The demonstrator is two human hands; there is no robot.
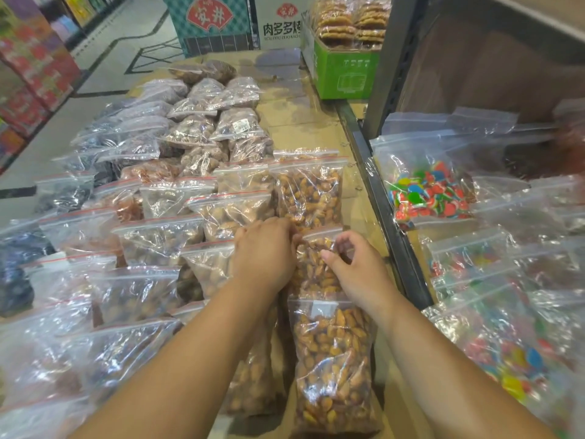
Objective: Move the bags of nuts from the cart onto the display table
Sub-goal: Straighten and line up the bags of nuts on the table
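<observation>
Clear plastic zip bags, dark contents (104,147): far left of desk (294,122). Brown nut bags (196,204): rows at centre. Left hand (264,251): fingers curled over upper left edge of middle nut bag (313,270), which lies flat on the desk in the right-hand column. Right hand (357,267): thumb and bent fingers pinching its right side. Candy bags (427,191): far right. Step, judged: setting this bag in line. Next calls for release, then another bag from the cart, not in view
</observation>
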